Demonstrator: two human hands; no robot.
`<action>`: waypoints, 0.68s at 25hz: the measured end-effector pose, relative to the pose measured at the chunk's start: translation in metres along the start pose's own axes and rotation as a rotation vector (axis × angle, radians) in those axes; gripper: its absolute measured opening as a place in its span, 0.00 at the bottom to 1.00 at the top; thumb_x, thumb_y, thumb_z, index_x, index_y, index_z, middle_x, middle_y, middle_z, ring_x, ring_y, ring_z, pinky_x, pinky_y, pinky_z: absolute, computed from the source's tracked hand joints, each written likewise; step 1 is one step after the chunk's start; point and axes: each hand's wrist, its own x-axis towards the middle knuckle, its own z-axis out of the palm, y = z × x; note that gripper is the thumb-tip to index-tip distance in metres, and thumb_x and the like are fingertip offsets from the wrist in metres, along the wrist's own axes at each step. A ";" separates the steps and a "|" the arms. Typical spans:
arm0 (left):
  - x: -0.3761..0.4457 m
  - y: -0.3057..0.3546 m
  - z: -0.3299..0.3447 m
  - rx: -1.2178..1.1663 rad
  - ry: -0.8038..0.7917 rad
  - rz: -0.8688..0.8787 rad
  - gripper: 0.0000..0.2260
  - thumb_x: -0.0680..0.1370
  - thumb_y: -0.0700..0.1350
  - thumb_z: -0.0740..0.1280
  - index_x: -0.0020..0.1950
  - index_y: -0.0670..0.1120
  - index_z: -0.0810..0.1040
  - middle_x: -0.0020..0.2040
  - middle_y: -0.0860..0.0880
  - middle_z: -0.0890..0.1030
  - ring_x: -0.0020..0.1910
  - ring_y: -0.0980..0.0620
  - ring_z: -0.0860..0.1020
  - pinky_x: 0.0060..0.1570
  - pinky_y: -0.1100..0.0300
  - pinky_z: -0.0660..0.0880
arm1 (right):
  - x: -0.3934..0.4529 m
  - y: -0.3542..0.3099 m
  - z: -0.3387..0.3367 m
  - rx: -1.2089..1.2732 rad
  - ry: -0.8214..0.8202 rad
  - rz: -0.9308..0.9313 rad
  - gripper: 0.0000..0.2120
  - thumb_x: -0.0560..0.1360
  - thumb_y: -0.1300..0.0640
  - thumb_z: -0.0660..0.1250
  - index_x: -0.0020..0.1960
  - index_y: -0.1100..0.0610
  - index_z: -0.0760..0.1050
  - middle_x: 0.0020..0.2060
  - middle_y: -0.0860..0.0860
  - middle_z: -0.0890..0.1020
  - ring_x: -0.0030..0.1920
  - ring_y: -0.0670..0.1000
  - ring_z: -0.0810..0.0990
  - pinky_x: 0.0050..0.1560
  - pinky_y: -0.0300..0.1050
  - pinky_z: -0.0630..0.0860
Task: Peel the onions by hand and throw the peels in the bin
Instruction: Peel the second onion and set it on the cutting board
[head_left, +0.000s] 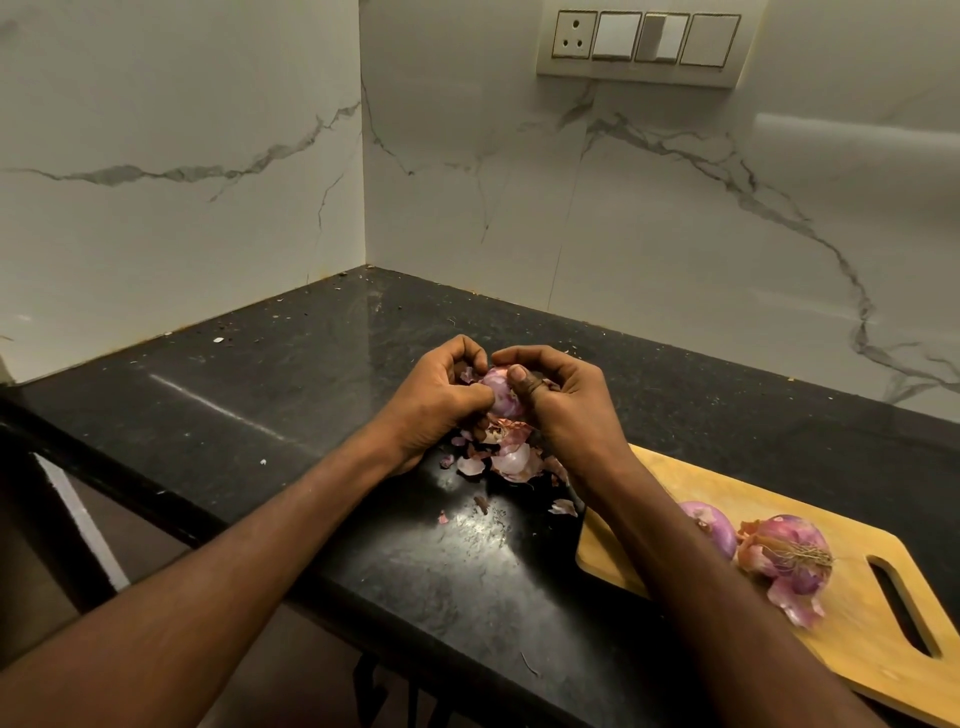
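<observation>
A purple onion (500, 395) is held above the black counter (291, 415) between both hands. My left hand (435, 405) grips its left side, fingers curled over the top. My right hand (563, 400) holds its right side, thumb pressed on the front. A pile of loose pink peels (506, 457) lies on the counter right under the hands. Two more onions rest on the wooden cutting board (862, 629) at the right: one (714, 525) partly hidden by my right forearm, the other (792, 556) with skin hanging loose. No bin is in view.
White marble walls meet in a corner behind the counter. A switch panel (644, 44) sits high on the right wall. Small peel scraps (563, 506) lie scattered in front of the pile. The counter's front edge runs diagonally below my forearms.
</observation>
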 end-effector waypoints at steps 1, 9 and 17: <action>0.000 -0.001 0.000 0.005 0.008 0.004 0.11 0.76 0.30 0.70 0.51 0.44 0.74 0.44 0.41 0.80 0.38 0.49 0.80 0.37 0.54 0.80 | 0.000 0.001 0.000 0.002 0.003 0.005 0.11 0.81 0.66 0.66 0.55 0.55 0.84 0.54 0.52 0.86 0.56 0.51 0.86 0.58 0.53 0.84; 0.002 -0.002 -0.001 -0.052 0.010 0.001 0.10 0.77 0.31 0.71 0.53 0.43 0.75 0.46 0.40 0.81 0.43 0.43 0.81 0.46 0.48 0.81 | 0.001 0.003 0.002 0.034 0.043 0.014 0.11 0.82 0.66 0.66 0.55 0.55 0.85 0.54 0.52 0.87 0.56 0.52 0.86 0.58 0.57 0.84; 0.003 0.003 -0.001 -0.290 -0.017 -0.102 0.09 0.79 0.39 0.68 0.59 0.41 0.79 0.54 0.39 0.84 0.50 0.41 0.83 0.50 0.45 0.83 | 0.005 0.001 0.000 0.186 0.142 0.093 0.11 0.84 0.63 0.63 0.55 0.57 0.85 0.54 0.53 0.86 0.58 0.56 0.85 0.59 0.62 0.83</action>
